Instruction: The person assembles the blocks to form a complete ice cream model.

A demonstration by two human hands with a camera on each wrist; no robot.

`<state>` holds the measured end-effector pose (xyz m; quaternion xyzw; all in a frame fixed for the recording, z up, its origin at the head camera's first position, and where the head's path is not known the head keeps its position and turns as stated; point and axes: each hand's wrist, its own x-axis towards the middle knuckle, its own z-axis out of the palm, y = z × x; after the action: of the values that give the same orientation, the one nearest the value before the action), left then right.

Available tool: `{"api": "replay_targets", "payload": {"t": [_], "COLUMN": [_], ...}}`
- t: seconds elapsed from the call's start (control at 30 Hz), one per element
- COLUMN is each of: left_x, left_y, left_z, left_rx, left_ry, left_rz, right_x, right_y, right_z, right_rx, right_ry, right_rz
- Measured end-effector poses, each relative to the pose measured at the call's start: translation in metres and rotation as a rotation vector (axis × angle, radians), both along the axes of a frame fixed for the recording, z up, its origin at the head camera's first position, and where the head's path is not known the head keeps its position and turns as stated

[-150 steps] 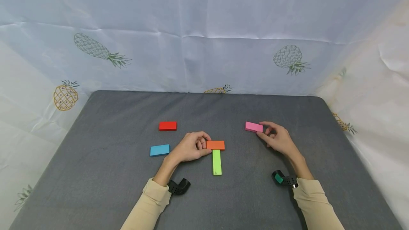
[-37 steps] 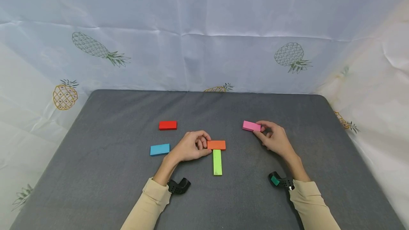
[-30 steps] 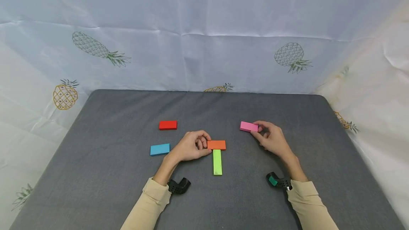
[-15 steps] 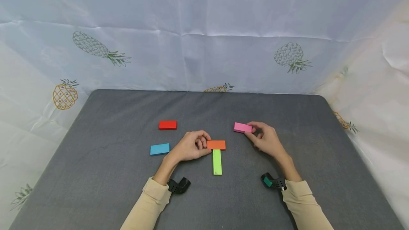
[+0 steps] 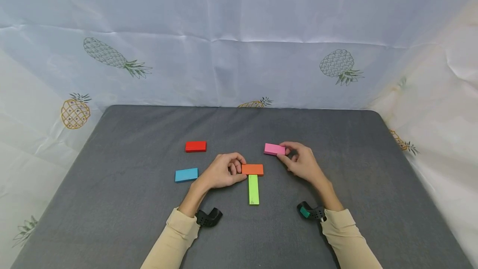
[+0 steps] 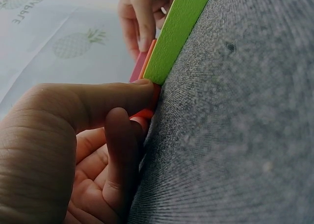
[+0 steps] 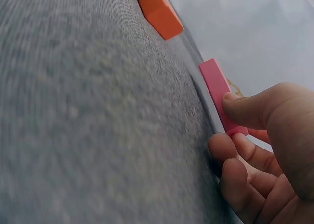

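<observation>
In the head view my left hand (image 5: 223, 171) pinches the left end of an orange block (image 5: 253, 169) between thumb and fingers. That block lies crosswise against the far end of a lime-green block (image 5: 253, 190), the two making a T on the cloth. My right hand (image 5: 301, 162) grips the right end of a pink block (image 5: 273, 149), up and to the right of the orange one with a gap between them. The right wrist view shows the thumb pressed along the pink block (image 7: 216, 84). Seen from the left wrist, the thumb tip meets the corner beside the green block (image 6: 174, 42).
A red block (image 5: 196, 146) lies at the back left, and a blue block (image 5: 186, 174) sits just left of my left wrist. Dark grey cloth (image 5: 112, 202) covers the table. A pale curtain (image 5: 231, 65) printed with pineapples hangs behind its far edge.
My right hand has slid leftward with the pink block, bringing it nearer to the orange one. The left hand and the other blocks stay where they were.
</observation>
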<state>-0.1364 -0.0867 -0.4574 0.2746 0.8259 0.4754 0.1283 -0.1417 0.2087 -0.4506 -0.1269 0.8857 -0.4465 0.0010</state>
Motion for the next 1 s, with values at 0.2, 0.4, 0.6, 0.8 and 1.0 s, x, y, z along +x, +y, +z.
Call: {"api": "replay_targets", "payload": {"t": [0.2, 0.4, 0.6, 0.8, 1.0], "left_x": [0.0, 0.0, 0.0, -0.001, -0.001], "left_y": [0.0, 0.0, 0.0, 0.0, 0.0], "left_z": [0.001, 0.002, 0.001, 0.0, 0.001], "left_rx": [-0.01, -0.016, -0.007, -0.003, 0.01], "left_ry": [-0.012, -0.01, -0.006, -0.005, 0.003], "left_rz": [0.009, 0.015, 0.012, 0.013, 0.001], "right_x": [-0.001, -0.002, -0.003, -0.002, -0.003], "right_y": [-0.009, -0.017, -0.022, -0.025, -0.03], "right_z": [0.0, 0.001, -0.001, -0.002, 0.001], "right_rx": [0.013, 0.025, 0.042, 0.03, 0.045], "right_ry": [-0.003, -0.006, 0.009, 0.011, 0.01], "right_rz": [0.009, 0.023, 0.038, 0.054, 0.069]}}
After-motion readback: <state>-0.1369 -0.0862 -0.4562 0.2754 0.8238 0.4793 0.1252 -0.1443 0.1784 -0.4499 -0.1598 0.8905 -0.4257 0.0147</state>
